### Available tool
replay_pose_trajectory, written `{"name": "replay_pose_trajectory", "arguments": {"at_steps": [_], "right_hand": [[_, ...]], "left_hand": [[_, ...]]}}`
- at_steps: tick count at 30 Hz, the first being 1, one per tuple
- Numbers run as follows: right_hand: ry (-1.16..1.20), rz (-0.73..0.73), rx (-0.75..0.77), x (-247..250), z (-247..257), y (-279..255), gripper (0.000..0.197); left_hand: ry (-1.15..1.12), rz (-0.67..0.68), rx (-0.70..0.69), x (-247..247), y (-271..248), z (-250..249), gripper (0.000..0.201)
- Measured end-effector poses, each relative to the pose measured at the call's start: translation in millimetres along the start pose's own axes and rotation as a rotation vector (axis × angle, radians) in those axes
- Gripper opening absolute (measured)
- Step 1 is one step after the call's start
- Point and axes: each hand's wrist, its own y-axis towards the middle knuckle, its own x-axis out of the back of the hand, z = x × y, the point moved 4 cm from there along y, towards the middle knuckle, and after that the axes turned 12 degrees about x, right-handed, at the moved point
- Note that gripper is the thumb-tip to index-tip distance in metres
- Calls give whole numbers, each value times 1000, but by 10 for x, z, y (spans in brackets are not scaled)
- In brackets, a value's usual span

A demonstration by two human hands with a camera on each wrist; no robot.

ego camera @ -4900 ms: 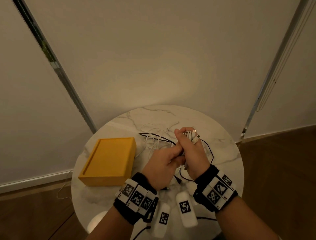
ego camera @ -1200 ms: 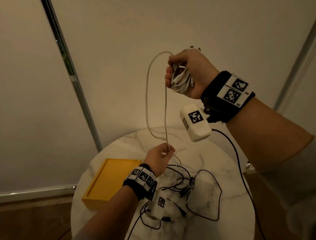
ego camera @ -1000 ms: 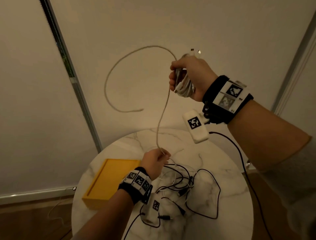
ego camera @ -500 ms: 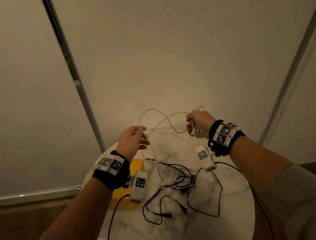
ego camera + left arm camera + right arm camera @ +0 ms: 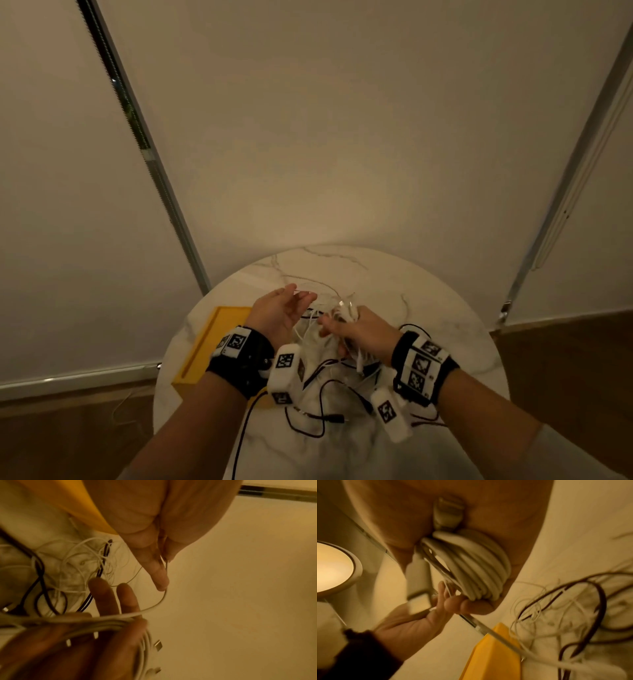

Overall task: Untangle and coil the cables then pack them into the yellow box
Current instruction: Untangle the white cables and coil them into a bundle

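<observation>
My right hand (image 5: 342, 322) grips a coil of white cable (image 5: 346, 308) just above the marble table; in the right wrist view the coil (image 5: 471, 568) is wound in several turns with a plug hanging beside it. My left hand (image 5: 295, 297), close on the left, pinches the loose end of that white cable (image 5: 163, 597) between thumb and forefinger (image 5: 159, 574). The yellow box (image 5: 205, 346) lies open on the table's left, partly hidden by my left wrist. A tangle of black cables (image 5: 322, 407) and thin white cables (image 5: 82, 566) lies under and before my hands.
The round marble table (image 5: 428, 308) stands against pale blinds. Its rim is near on all sides. A round lit lamp (image 5: 332, 566) shows in the right wrist view. Black leads run from the wrist cameras (image 5: 286, 373) down off the table's front.
My right hand has come down from high in the air to the table with the coil. My left hand has risen and closed in on it, and the free loop of white cable has shortened.
</observation>
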Motion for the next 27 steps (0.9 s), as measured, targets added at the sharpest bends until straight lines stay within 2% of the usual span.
{"name": "replay_pose_trajectory", "arguments": {"at_steps": [3, 5, 8, 11, 13, 15, 17, 18, 19, 23, 25, 27], "right_hand": [[138, 3, 25, -190, -105, -34, 8], [221, -18, 4, -242, -184, -47, 14], [330, 4, -41, -321, -290, -81, 19], [441, 19, -41, -393, -316, -98, 9], [569, -39, -37, -386, -328, -68, 4], [710, -118, -68, -346, -333, -22, 9], [799, -182, -89, -294, -313, 25, 12], [814, -207, -94, -267, -300, 43, 12], [818, -227, -101, -240, -300, 60, 13], [771, -294, -88, -129, -318, 88, 14], [710, -327, -85, -100, -340, 80, 17], [603, -393, -77, -70, -377, 66, 23]], "left_hand": [[-174, -8, 98, 138, 81, 71, 20], [-409, 25, 140, 250, 84, 61, 24], [-733, 88, 94, 449, 128, 22, 31], [-713, 111, 72, 528, 191, 98, 32], [-491, 91, 89, 514, 195, 225, 27], [1, 72, 60, 433, 122, 369, 29], [505, 146, -35, 299, -18, 512, 31], [676, 196, -93, 240, -91, 578, 32], [774, 215, -130, 207, -155, 622, 33], [902, 184, -201, 264, -232, 663, 25], [1039, 138, -276, 316, -234, 645, 21], [1153, 37, -377, 351, -263, 593, 19]]}}
